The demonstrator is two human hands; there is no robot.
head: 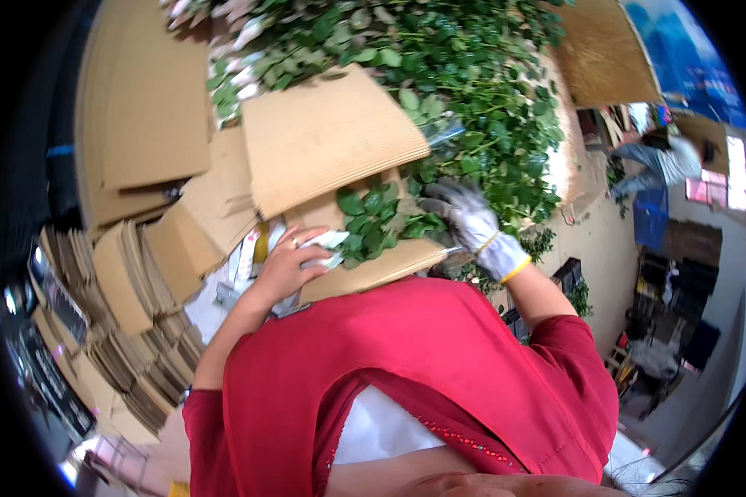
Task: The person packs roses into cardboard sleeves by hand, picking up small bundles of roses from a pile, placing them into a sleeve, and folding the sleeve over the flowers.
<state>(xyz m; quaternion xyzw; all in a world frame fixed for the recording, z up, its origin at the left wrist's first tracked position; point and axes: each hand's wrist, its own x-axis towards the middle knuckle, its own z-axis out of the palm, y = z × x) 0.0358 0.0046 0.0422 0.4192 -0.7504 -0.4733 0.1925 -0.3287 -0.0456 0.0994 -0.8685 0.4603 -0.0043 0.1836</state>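
My bare left hand [295,261], with a ring on one finger, grips the pale end [332,245] of a small bunch. Green leafy stems [370,227] of that bunch lie across a sheet of corrugated cardboard [379,267] close to my body. My right hand [466,217], in a grey-and-white work glove with a yellow cuff edge, is blurred beside the stem end, its fingers apart. Whether it touches the stems I cannot tell. Just beyond the bunch, a stack of corrugated cardboard sheets [336,136] lies partly over the foliage.
A large heap of leafy stems [472,93] covers the far side, pale flower heads [248,34] at its left. Cardboard panels [155,93] and stacked folded cardboard [130,279] stand left. A tape roll [261,243] is near my left hand. Another person [659,158] is at far right.
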